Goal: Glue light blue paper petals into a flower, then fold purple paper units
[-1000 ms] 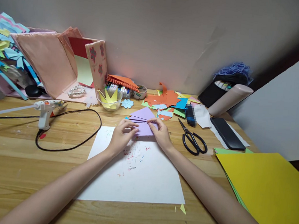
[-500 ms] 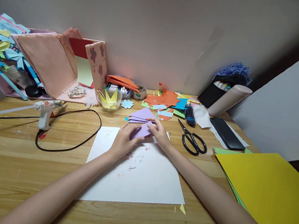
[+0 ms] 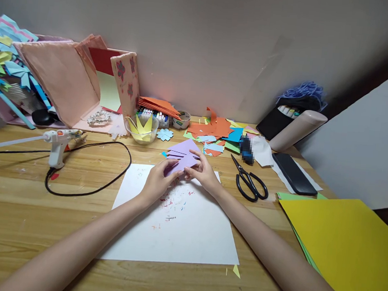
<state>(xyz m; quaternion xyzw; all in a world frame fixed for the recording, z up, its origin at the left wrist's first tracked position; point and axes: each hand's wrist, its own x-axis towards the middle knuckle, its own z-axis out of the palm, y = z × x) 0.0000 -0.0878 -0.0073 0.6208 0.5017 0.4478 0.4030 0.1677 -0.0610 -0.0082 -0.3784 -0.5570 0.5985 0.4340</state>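
Observation:
Both my hands hold one piece of purple paper (image 3: 177, 166) above the far part of a white sheet. My left hand (image 3: 159, 178) pinches its left and near side between thumb and fingers. On its right side, my right hand (image 3: 205, 172) grips it, thumb near the close edge and fingers behind. Just beyond lie more purple sheets (image 3: 184, 148) on the table, partly hidden by the held piece. The white sheet (image 3: 193, 236) under my hands carries small coloured marks.
Black-handled scissors (image 3: 250, 182) lie to the right, near a black phone (image 3: 295, 174) and yellow paper (image 3: 348, 240). A glue gun (image 3: 58, 147) with a looping cord stands left. Behind are a clear bowl (image 3: 141, 134) with a yellow paper shape, orange scraps (image 3: 212, 128) and a pink box (image 3: 57, 74).
The purple paper has turned and shifted slightly left between my hands. My right thumb and fingers have moved toward the near edge.

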